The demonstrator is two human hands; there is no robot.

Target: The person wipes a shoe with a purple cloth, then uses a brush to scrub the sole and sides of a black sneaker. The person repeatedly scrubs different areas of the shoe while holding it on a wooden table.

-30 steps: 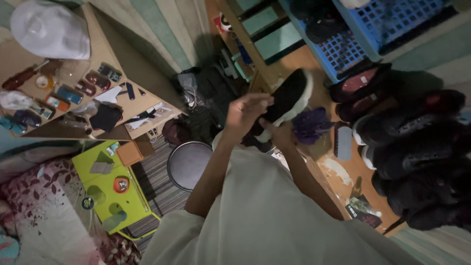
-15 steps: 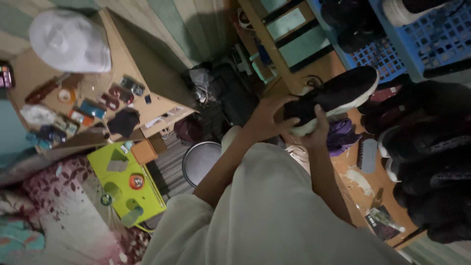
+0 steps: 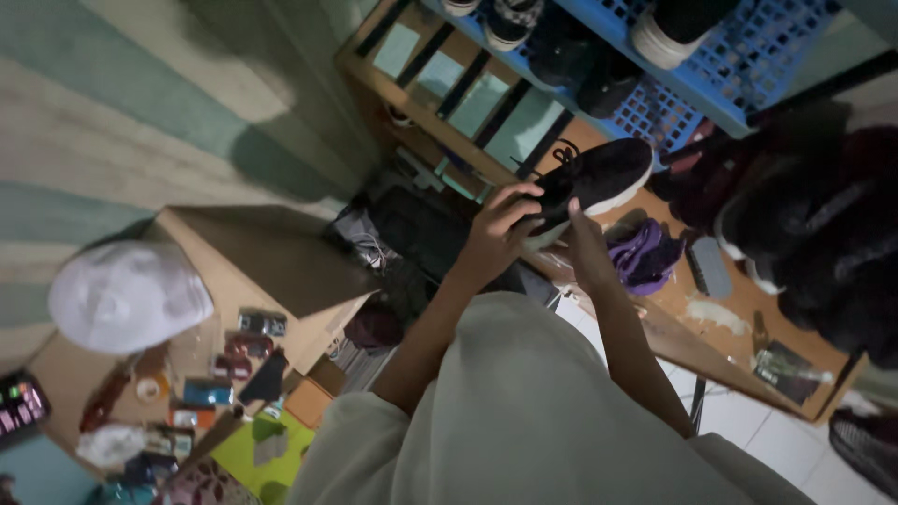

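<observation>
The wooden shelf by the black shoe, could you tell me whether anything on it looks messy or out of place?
Yes: a crumpled purple cloth lies loose on the wooden shelf, beside a pale smear that looks like a stain.

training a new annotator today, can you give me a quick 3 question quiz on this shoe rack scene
1. True or false: both hands grip the black shoe with a white sole.
2. Which colour is the perforated shelf above that shoe? A) red B) blue C) yellow
3. Fill in: the bundled cloth lying on the wooden shelf just right of the hands is ____.

Key:
1. True. The left hand wraps the shoe's near end, and the right hand holds it from below.
2. B
3. purple
</observation>
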